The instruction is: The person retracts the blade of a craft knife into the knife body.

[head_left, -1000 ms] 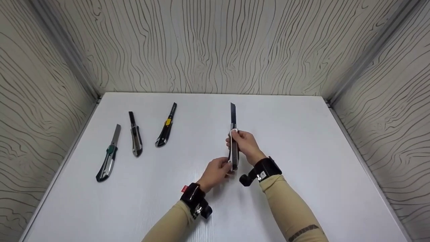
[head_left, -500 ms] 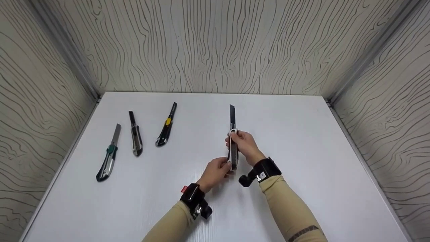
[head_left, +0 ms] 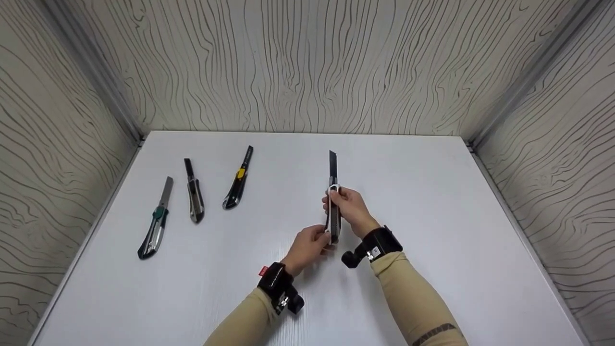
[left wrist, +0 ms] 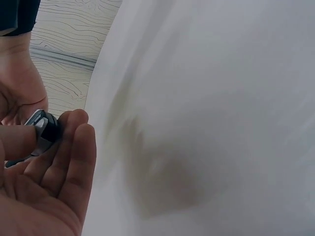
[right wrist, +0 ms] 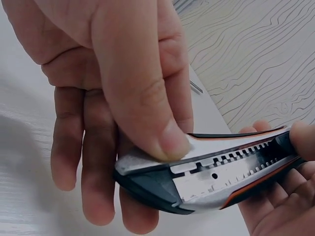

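Note:
A snap-off utility knife (head_left: 335, 218) is raised between both hands, its long blade (head_left: 333, 164) extended and pointing to the far side of the table. The right hand (head_left: 354, 209) grips the front of the handle, its thumb on the slider area. At the butt, the left hand (head_left: 303, 247) pinches the handle between thumb and fingers. In the right wrist view, the knife's silver body (right wrist: 206, 184) shows a toothed slot, orange trim and a dark end cap, with the left thumb (right wrist: 172, 140) pressed on it. The left wrist view shows the butt (left wrist: 45, 129) above the left fingers.
On the white table (head_left: 230, 269) left of the hands lie three more utility knives with blades out: a green-and-silver one (head_left: 154, 230), a dark-and-silver one (head_left: 194, 199) and a black one (head_left: 235, 190) with a yellow slider. Wood-patterned panels (head_left: 307, 62) enclose the table.
The held knife's blade tip has dropped slightly lower in the head view. Both hands keep their hold and are nearly still; the other knives have not moved.

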{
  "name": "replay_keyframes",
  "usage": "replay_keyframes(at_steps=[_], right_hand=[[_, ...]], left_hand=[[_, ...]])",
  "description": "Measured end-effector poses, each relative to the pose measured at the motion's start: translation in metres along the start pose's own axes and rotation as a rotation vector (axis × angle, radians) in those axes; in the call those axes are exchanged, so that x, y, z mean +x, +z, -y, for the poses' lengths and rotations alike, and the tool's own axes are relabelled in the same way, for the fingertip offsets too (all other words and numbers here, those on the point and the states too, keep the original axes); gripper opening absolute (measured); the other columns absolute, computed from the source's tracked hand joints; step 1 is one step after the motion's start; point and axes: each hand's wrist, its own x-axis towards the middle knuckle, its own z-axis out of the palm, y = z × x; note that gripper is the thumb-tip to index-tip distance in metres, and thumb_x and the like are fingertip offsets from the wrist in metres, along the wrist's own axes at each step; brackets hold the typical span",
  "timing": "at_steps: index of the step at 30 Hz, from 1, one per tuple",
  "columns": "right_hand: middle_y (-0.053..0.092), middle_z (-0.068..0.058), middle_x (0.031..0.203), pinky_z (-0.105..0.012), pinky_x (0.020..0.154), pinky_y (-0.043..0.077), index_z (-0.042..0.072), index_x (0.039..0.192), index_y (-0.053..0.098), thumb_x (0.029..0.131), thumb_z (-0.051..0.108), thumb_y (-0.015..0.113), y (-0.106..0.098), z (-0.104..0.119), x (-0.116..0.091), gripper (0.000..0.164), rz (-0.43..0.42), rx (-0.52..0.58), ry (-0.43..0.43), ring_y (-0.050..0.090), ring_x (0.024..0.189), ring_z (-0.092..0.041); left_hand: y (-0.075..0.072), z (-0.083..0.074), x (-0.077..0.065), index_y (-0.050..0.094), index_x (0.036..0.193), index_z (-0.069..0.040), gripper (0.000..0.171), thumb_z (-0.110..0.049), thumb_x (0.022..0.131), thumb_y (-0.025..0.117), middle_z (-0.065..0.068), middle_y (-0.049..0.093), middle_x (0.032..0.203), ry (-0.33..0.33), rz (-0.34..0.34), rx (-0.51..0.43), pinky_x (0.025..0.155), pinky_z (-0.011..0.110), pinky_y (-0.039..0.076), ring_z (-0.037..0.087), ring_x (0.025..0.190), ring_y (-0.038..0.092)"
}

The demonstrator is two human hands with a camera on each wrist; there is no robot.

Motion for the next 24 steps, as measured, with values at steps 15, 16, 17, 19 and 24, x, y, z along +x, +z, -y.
replay_keyframes(at_steps=[15, 16, 17, 19, 24], right_hand=[[0.068, -0.006, 0.095, -0.026, 0.080, 0.056, -0.006, 0.123, 0.054, 0.100, 0.011, 0.052, 0.0013, 0.0004, -0.0018, 0.028, 0.032, 0.029, -0.009, 0.067, 0.082, -0.011], [0.068, -0.006, 0.095, -0.026, 0.080, 0.056, -0.006, 0.123, 0.054, 0.100, 0.010, 0.052, 0.0010, 0.0001, -0.0020, 0.028, 0.035, 0.032, -0.010, 0.067, 0.082, -0.011], [0.068, -0.006, 0.095, -0.025, 0.080, 0.056, -0.007, 0.124, 0.053, 0.100, 0.010, 0.052, 0.0008, -0.0001, -0.0023, 0.029, 0.043, 0.034, -0.014, 0.066, 0.082, -0.011], [0.068, -0.005, 0.095, -0.025, 0.080, 0.056, -0.008, 0.126, 0.052, 0.100, 0.010, 0.051, 0.0002, -0.0005, -0.0028, 0.031, 0.058, 0.040, -0.017, 0.066, 0.083, -0.010], [0.069, -0.007, 0.101, -0.026, 0.082, 0.056, -0.008, 0.128, 0.051, 0.101, 0.012, 0.051, -0.0016, 0.0007, -0.0061, 0.033, 0.081, 0.031, -0.029, 0.066, 0.086, -0.012]], left_hand=[[-0.0016, -0.0027, -0.0028, 0.061, 0.119, 0.004, 0.028, -0.012, 0.099, 0.050, 0.017, 0.073, 0.102, -0.012, 0.004, -0.039, 0.076, 0.035, 0.058, 0.024, 0.088, 0.071], [-0.0016, -0.0030, -0.0029, 0.061, 0.119, 0.004, 0.028, -0.012, 0.099, 0.050, 0.016, 0.073, 0.102, -0.019, 0.003, -0.043, 0.077, 0.035, 0.058, 0.023, 0.089, 0.071], [-0.0015, -0.0028, -0.0029, 0.061, 0.119, 0.004, 0.028, -0.012, 0.099, 0.050, 0.016, 0.073, 0.102, -0.020, 0.003, -0.045, 0.077, 0.035, 0.058, 0.023, 0.089, 0.071], [-0.0012, -0.0024, -0.0035, 0.061, 0.120, 0.004, 0.028, -0.011, 0.099, 0.050, 0.017, 0.072, 0.102, -0.020, 0.004, -0.054, 0.077, 0.036, 0.058, 0.024, 0.089, 0.071], [0.0001, -0.0041, -0.0053, 0.059, 0.121, 0.006, 0.028, -0.009, 0.100, 0.049, 0.022, 0.071, 0.105, -0.010, 0.014, -0.098, 0.081, 0.043, 0.058, 0.033, 0.094, 0.070]])
